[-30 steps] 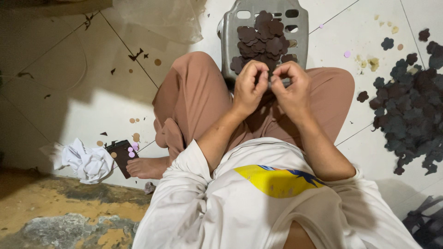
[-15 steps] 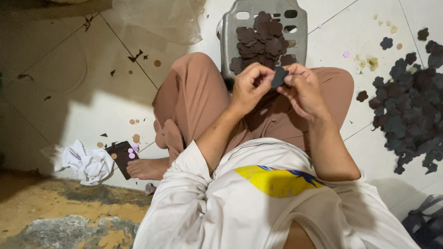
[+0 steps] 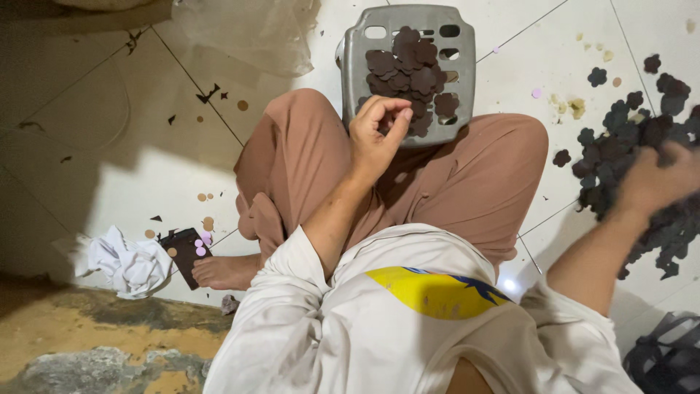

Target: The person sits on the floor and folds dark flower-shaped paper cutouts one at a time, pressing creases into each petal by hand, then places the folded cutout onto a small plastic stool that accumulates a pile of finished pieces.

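Observation:
I sit cross-legged on a tiled floor in brown trousers. My left hand (image 3: 375, 135) hovers at the near edge of a grey plastic stool (image 3: 357, 66), fingers curled in against the thumb with nothing visible between them. A heap of dark flower-shaped cutouts (image 3: 408, 69) lies on the stool's seat. My right hand (image 3: 656, 182) is stretched out to the right and blurred by motion, over a larger pile of the same dark cutouts (image 3: 620, 146) spread on the floor. Whether it holds a piece is not visible.
A crumpled white cloth (image 3: 127, 264) and a small dark card (image 3: 186, 254) lie by my bare foot (image 3: 226, 271) at the left. Small paper scraps dot the tiles. Clear plastic sheeting (image 3: 248, 36) lies at the top. A dark bag (image 3: 667, 357) sits bottom right.
Both hands were together above my lap working a dark cutout. Now they have parted: the right hand has swung out to the floor pile, the left stays by the stool.

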